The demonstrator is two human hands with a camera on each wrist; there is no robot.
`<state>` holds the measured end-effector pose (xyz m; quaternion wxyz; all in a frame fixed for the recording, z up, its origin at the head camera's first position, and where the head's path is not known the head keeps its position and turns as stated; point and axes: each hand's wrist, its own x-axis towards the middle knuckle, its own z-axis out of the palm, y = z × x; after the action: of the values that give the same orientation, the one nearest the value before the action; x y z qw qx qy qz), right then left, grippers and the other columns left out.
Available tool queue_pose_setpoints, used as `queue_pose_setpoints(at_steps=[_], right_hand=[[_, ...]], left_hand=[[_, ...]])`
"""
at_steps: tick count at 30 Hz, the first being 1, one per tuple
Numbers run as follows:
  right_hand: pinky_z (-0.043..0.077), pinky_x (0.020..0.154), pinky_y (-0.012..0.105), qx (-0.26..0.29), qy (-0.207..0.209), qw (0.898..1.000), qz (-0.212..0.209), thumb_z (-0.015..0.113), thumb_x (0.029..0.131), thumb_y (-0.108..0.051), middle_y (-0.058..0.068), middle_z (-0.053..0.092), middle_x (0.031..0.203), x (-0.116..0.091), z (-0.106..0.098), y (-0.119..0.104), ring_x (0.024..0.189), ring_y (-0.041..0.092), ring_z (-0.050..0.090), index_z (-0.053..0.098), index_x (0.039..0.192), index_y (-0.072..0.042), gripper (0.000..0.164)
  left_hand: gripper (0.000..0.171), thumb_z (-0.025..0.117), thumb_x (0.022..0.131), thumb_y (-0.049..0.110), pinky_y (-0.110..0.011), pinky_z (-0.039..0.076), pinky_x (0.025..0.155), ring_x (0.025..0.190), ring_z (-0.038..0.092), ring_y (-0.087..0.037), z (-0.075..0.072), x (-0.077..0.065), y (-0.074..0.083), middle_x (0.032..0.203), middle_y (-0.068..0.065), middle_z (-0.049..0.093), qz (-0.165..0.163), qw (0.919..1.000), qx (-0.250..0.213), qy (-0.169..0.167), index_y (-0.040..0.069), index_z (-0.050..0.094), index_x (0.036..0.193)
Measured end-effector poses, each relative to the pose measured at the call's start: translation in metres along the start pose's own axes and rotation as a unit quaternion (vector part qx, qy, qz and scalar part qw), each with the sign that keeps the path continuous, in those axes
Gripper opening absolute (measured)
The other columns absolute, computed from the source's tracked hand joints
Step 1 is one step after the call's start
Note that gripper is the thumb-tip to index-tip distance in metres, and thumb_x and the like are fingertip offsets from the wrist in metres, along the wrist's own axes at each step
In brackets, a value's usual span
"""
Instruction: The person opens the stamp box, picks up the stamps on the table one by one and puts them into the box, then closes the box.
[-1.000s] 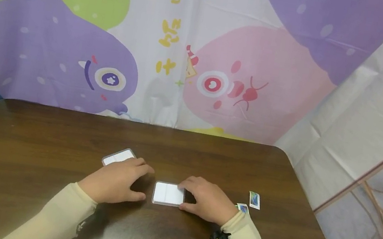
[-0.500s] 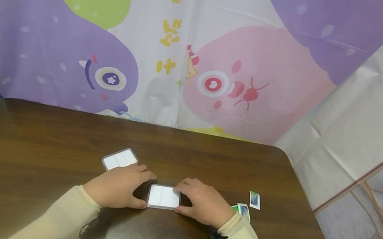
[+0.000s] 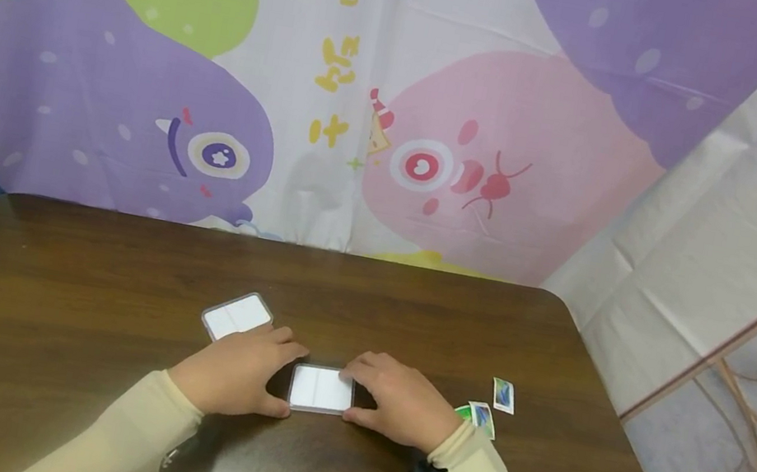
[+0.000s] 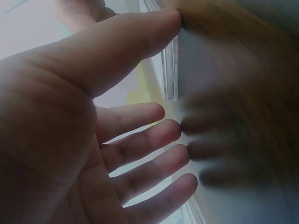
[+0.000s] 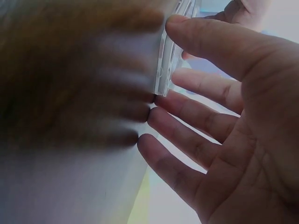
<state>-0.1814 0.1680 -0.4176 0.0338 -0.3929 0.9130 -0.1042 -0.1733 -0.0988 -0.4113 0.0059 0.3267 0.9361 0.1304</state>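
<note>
A flat clear-edged plastic case (image 3: 321,390) with a white face and a thin line across its middle lies on the table between the hands. My right hand (image 3: 407,402) holds its right end, thumb at the front corner and index finger at the back edge. In the right wrist view the other fingertips (image 5: 152,144) rest on the tabletop. By the case's left end is my left hand (image 3: 236,371), its thumb at the front corner and its fingers (image 4: 161,198) nearly straight on the table. A similar case (image 3: 236,316) lies tilted behind the left hand, partly covered by it.
Small stamp-like pictures (image 3: 504,396) with white borders lie right of the right hand, and a green one (image 3: 464,412) is partly hidden by another (image 3: 482,419). The brown table (image 3: 119,259) ends at a cartoon-printed cloth (image 3: 309,199).
My right hand has slid the case a little left and toward me. My left hand has shifted slightly right, so its thumb now meets the case's corner. More of the green picture shows.
</note>
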Motion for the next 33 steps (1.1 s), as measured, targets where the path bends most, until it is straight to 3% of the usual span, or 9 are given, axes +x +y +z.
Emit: queue_pose_setpoints(at_steps=[8, 13, 22, 33], right_hand=[[0.057, 0.087, 0.035, 0.027, -0.017, 0.999, 0.034, 0.08, 0.091, -0.041, 0.002, 0.064, 0.132, 0.001, -0.01, -0.002, 0.11, 0.014, 0.062, 0.061, 0.138, -0.012, 0.058], [0.057, 0.088, 0.037, 0.025, -0.003, 0.998, 0.053, 0.081, 0.089, -0.043, 0.004, 0.065, 0.132, 0.006, -0.022, -0.005, 0.109, 0.016, 0.064, 0.061, 0.139, -0.011, 0.063], [0.053, 0.077, 0.03, 0.042, -0.049, 0.995, 0.069, 0.084, 0.084, -0.046, 0.004, 0.064, 0.125, 0.017, -0.016, -0.011, 0.094, 0.012, 0.059, 0.06, 0.14, -0.008, 0.073], [0.051, 0.079, 0.027, 0.006, -0.066, 0.997, 0.048, 0.082, 0.087, -0.044, 0.006, 0.06, 0.123, 0.018, -0.01, -0.011, 0.095, 0.013, 0.053, 0.058, 0.143, -0.005, 0.072]], left_hand=[[0.061, 0.091, 0.073, 0.041, -0.037, 0.053, 0.078, 0.089, 0.057, -0.017, 0.002, 0.0, 0.004, 0.1, -0.001, 0.061, 0.012, 0.9997, 0.0, 0.022, 0.004, 0.072, 0.118], [0.061, 0.091, 0.073, 0.043, -0.038, 0.054, 0.08, 0.09, 0.058, -0.019, 0.003, 0.0, 0.004, 0.1, -0.001, 0.061, 0.013, 0.9996, 0.006, 0.025, 0.005, 0.073, 0.117], [0.054, 0.091, 0.072, 0.042, -0.036, 0.051, 0.077, 0.086, 0.055, -0.017, 0.006, -0.001, 0.001, 0.096, 0.0, 0.06, 0.017, 0.999, 0.009, 0.04, 0.007, 0.073, 0.11], [0.054, 0.091, 0.073, 0.039, -0.038, 0.052, 0.077, 0.087, 0.056, -0.019, -0.003, 0.001, 0.004, 0.098, -0.001, 0.058, 0.007, 0.9999, 0.001, 0.013, 0.006, 0.07, 0.11]])
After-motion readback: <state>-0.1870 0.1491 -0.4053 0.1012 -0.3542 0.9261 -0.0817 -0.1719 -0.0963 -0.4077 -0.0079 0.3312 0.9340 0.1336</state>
